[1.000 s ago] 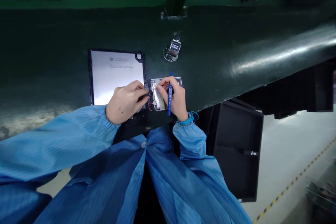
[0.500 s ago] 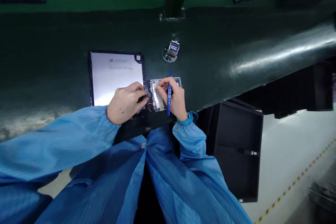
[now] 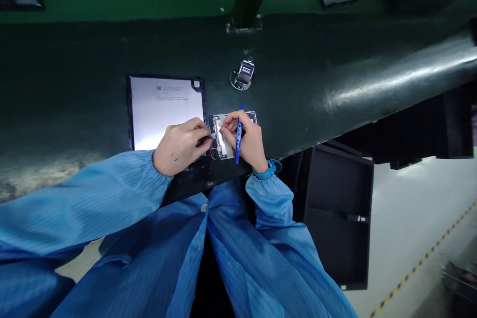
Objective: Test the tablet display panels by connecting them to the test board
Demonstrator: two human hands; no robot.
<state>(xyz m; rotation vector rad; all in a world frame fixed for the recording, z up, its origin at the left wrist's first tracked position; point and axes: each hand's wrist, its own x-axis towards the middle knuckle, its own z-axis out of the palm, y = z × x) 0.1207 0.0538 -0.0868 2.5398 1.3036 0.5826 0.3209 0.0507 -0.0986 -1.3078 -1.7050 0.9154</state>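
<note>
Beside our left hand [image 3: 181,146], a pale tab [image 3: 213,136] now shows; whether its nearly closed fingertips grip it, we cannot tell. Our right hand [image 3: 250,141] clasps a blue pen [image 3: 239,138] over the circuit board [image 3: 224,148], right of the tablet [image 3: 162,119]; their lettering is unreadable.

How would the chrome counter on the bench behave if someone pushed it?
Likely slides rather than rolls: the counter sits on a flat round base. A push high up might tip it, since the body rises above that base. Its shiny metal look suggests stiff, perhaps slippery.
</note>
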